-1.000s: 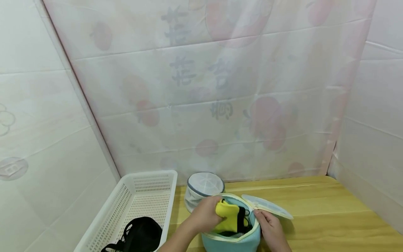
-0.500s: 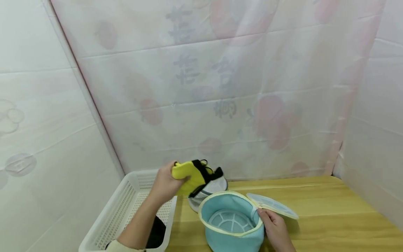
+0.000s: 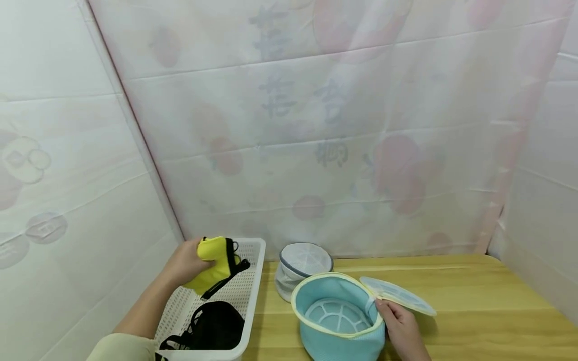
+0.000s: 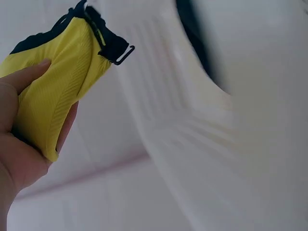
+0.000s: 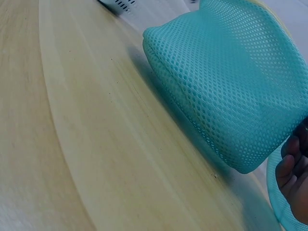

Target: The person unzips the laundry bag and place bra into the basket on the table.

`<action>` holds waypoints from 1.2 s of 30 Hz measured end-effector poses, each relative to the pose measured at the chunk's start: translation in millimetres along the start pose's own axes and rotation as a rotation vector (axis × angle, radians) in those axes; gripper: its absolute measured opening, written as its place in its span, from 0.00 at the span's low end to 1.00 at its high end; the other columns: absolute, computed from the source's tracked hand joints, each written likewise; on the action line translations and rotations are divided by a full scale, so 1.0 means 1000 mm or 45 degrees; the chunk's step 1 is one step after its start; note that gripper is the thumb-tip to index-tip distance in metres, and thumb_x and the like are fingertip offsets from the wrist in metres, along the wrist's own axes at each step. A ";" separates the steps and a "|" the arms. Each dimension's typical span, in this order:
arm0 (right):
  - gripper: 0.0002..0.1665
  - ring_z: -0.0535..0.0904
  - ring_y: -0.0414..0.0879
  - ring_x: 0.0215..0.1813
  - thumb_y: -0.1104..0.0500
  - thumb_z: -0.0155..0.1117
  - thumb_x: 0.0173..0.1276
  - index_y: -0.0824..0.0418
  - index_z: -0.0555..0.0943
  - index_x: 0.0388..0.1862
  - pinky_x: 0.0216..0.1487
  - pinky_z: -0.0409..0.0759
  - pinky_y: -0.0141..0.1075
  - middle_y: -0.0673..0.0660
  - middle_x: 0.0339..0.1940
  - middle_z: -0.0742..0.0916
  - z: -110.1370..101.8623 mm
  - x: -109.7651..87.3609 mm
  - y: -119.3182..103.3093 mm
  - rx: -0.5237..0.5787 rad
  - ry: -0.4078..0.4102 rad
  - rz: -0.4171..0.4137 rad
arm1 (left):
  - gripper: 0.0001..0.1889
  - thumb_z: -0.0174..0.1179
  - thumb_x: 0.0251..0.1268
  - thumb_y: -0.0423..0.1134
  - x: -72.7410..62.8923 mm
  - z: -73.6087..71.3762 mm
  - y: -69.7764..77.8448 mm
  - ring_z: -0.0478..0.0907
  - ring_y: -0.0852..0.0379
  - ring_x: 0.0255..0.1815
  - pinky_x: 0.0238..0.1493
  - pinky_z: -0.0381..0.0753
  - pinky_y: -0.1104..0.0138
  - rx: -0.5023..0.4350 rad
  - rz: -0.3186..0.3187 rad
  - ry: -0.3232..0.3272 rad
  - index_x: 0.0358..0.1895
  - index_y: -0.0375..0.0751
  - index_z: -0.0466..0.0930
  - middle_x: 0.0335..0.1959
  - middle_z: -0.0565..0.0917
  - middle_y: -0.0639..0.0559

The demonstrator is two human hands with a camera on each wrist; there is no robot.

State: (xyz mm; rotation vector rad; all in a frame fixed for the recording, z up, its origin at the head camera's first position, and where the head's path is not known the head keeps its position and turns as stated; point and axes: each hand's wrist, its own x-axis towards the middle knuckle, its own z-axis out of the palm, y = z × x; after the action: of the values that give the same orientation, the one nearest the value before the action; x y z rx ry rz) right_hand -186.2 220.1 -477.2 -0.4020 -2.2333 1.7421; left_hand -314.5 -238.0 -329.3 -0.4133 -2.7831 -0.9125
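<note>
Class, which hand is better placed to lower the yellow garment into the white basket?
Probably the left hand: it grips the yellow garment, over the white basket in the head view, while the right hand holds the blue bag.

Wood-grain table (image 3: pixel 478 311) bears white basket (image 3: pixel 255 286), grey-rimmed bag (image 3: pixel 305 260), teal bag (image 3: pixel 343 345).

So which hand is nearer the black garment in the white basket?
Left. The left hand, holding the yellow garment, is just beyond the black garment; the right hand is farther right, at the rim of the blue mesh bag.
</note>
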 end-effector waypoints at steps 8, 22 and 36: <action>0.30 0.71 0.42 0.19 0.41 0.55 0.74 0.67 0.83 0.50 0.22 0.74 0.35 0.51 0.20 0.79 -0.003 0.000 0.004 0.016 -0.005 0.024 | 0.24 0.73 0.52 0.38 -0.015 0.008 -0.057 0.76 0.54 0.27 0.27 0.78 0.62 -0.062 -0.167 -0.057 0.45 0.28 0.72 0.29 0.78 0.45; 0.29 0.76 0.38 0.28 0.42 0.56 0.74 0.66 0.82 0.53 0.30 0.77 0.32 0.49 0.34 0.86 -0.001 -0.004 0.006 -0.045 0.030 -0.009 | 0.15 0.48 0.73 0.39 -0.015 0.032 -0.065 0.77 0.54 0.32 0.34 0.80 0.61 -0.717 -0.511 -0.151 0.51 0.30 0.62 0.35 0.75 0.46; 0.27 0.79 0.33 0.36 0.42 0.57 0.73 0.63 0.84 0.51 0.39 0.78 0.29 0.54 0.43 0.88 0.005 -0.003 0.006 -0.089 0.040 -0.031 | 0.25 0.55 0.72 0.47 -0.023 0.070 -0.062 0.79 0.50 0.31 0.30 0.84 0.58 -0.407 -0.575 -0.328 0.52 0.23 0.67 0.35 0.77 0.40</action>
State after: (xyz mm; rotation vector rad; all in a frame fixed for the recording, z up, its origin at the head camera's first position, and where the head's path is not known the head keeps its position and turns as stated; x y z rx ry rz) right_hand -184.9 215.7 -484.0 -0.4129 -2.2724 1.6383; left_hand -318.4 -249.0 -424.9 0.0756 -3.0281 -1.5119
